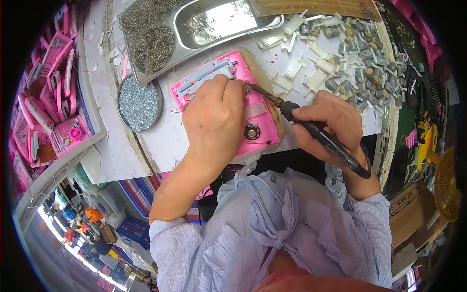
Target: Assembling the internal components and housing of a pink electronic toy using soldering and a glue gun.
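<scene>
A pink plastic toy casing [260, 121] lies on a padded holder on the table, its inner side facing up. Inside it are a grey-white plastic part [209, 75] and a small round speaker [252, 132]. My left hand [214, 114] rests over the casing with its fingers curled together; the hand hides the fingertips and what they pinch. In my right hand [335, 121] is a black-handled soldering iron [318, 134], gripped like a pen and slanting down to the left. Its metal tip reaches the casing's upper edge, close beside my left fingers.
Behind the casing stands a metal tray [170, 61] of small springs. A round tin [154, 119] of tiny screws sits left. White plastic parts and grey pieces [350, 63] are heaped at right. A crate [99, 129] of pink casings stands far left, a yellow fan [446, 185] far right.
</scene>
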A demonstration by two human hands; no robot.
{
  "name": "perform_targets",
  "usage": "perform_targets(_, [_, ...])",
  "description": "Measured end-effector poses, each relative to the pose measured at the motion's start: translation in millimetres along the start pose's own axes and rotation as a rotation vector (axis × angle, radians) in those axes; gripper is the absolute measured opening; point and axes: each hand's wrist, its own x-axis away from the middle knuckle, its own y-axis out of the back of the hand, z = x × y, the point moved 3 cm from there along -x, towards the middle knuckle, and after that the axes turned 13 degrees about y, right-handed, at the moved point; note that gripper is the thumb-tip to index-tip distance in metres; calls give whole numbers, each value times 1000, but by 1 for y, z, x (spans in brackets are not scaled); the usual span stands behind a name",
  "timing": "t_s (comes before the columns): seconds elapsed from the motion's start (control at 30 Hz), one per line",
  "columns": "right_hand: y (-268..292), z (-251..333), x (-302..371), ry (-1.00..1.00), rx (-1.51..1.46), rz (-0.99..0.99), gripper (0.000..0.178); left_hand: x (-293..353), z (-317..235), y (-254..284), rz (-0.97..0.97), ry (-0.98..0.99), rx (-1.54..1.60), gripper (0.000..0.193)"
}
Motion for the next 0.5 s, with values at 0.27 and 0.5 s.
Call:
perform_targets(0.27, [7,3,1,-17,37,-14,29,0,0,1,8,3,-9,8])
perform_targets(0.5, [13,6,-4,-57,42,-21,29,1,0,4,7,-6,-27,8])
